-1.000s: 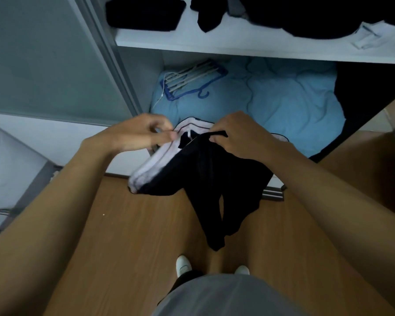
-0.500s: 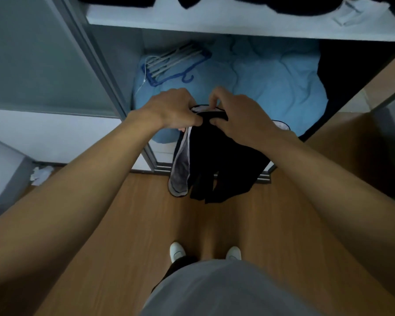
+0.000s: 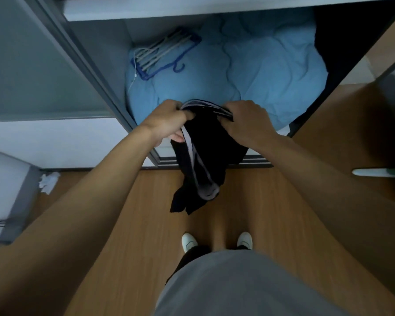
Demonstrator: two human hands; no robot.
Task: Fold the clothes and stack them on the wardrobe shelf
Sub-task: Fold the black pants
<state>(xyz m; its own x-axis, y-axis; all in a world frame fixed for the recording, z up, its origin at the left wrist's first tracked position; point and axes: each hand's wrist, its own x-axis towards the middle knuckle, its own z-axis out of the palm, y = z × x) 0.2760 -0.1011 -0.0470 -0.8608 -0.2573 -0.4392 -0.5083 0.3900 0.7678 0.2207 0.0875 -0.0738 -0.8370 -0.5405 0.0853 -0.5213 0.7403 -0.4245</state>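
Above the brown wood-grain floor (image 3: 249,201), before the open wardrobe's blue quilt (image 3: 260,71), your left hand (image 3: 169,119) and right hand (image 3: 249,122) both clutch the black white-striped garment (image 3: 205,156); no writing legible.

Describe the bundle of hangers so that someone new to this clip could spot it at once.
Look inside the open wardrobe, below its white shelf, where a light blue quilt fills the bottom. The hangers lie on the quilt's back left part: pale thin ones bundled with one dark blue hooked one.
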